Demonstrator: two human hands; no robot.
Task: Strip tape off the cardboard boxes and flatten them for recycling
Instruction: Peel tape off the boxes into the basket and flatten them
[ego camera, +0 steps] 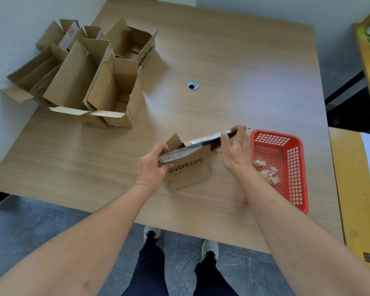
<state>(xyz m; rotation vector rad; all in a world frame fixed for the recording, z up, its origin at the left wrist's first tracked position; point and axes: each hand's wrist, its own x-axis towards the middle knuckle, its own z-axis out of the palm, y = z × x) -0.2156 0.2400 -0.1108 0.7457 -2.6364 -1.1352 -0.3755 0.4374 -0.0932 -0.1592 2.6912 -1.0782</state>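
Opened boxes (90, 82) stand grouped at the table's (244, 60) far left, apparently awaiting flattening. Near the front edge, the left hand (151, 167) grips the small box (188, 169) by its left end, steadying it. The right hand (235, 150) pinches a tape strip (209, 137) and holds it taut above the box. The red basket (297, 167), just right, holds crumpled tape for disposal.

Reads as an office or back room to me: wood-laminate desk (222, 60) with a metal cable grommet (193, 85) set in the top, plain white walls (19, 22), grey stone-look floor tiles (41, 221). Opened shipping cartons (83, 77) piled on the desk's far left corner, more yellow cartons (359, 189) stacked at right.
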